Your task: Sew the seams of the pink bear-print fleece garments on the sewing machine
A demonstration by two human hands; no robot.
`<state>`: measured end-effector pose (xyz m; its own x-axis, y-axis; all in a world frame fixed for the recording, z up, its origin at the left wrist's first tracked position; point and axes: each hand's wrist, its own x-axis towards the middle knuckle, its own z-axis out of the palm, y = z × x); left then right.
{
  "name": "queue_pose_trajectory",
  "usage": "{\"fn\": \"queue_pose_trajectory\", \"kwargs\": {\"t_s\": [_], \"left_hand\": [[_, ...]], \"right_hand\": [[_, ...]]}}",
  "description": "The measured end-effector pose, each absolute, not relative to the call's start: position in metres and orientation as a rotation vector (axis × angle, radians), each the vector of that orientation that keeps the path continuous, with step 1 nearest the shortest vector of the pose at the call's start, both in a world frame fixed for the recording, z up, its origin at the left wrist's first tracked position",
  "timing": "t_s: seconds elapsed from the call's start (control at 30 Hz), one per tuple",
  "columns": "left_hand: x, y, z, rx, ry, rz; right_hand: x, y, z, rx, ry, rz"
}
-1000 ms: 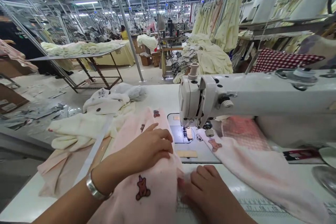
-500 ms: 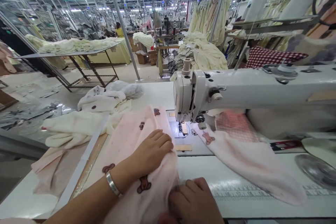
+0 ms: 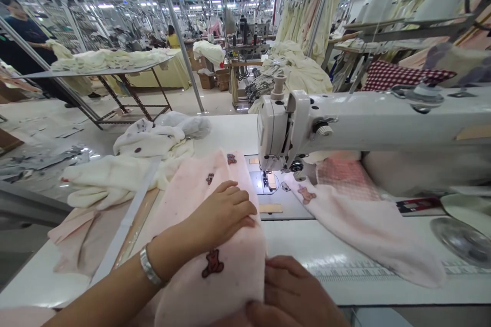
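Note:
A pink fleece piece with brown bear patches (image 3: pixel 230 265) lies on the white sewing table, left of the sewing machine's needle. My left hand (image 3: pixel 224 212), with a silver bangle at the wrist, rests flat on top of it, fingers stretched toward the needle area. At the cloth's right edge near the front, my right hand (image 3: pixel 291 291) pinches the fabric; its fingertips are partly hidden. The white sewing machine (image 3: pixel 280 127) stands just beyond, its lit presser foot (image 3: pixel 267 181) apart from this cloth. Another pink fleece piece (image 3: pixel 368 225) lies under the machine arm and to the right.
Cream and white garments (image 3: pixel 111 176) are heaped on the table's left side, near a white strip (image 3: pixel 128 219). A printed ruler scale (image 3: pixel 345 271) runs along the front edge. A person (image 3: pixel 26 36) stands at a cloth-laden table (image 3: pixel 92 72) at far left.
My right hand has moved slightly up and right, drawing the cloth's near edge straighter and flatter. The left hand stays on the cloth. At far left, a person has come into view.

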<state>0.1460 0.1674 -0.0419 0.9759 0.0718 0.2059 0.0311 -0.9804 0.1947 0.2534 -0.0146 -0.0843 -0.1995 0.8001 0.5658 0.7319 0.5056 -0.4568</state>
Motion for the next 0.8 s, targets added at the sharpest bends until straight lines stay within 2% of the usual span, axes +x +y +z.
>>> {"fn": "queue_pose_trajectory", "kwargs": {"t_s": [0.1, 0.3, 0.8], "left_hand": [[0.150, 0.170, -0.026, 2.888, 0.219, 0.115], [0.168, 0.174, -0.032, 2.849, 0.451, -0.054], [0.178, 0.169, -0.040, 2.897, 0.539, -0.035]], "right_hand": [[0.263, -0.006, -0.081, -1.317, -2.064, -0.212], [0.261, -0.003, -0.096, -1.312, -1.992, -0.320], [0.262, -0.007, -0.100, -1.340, -2.010, -0.371]]}}
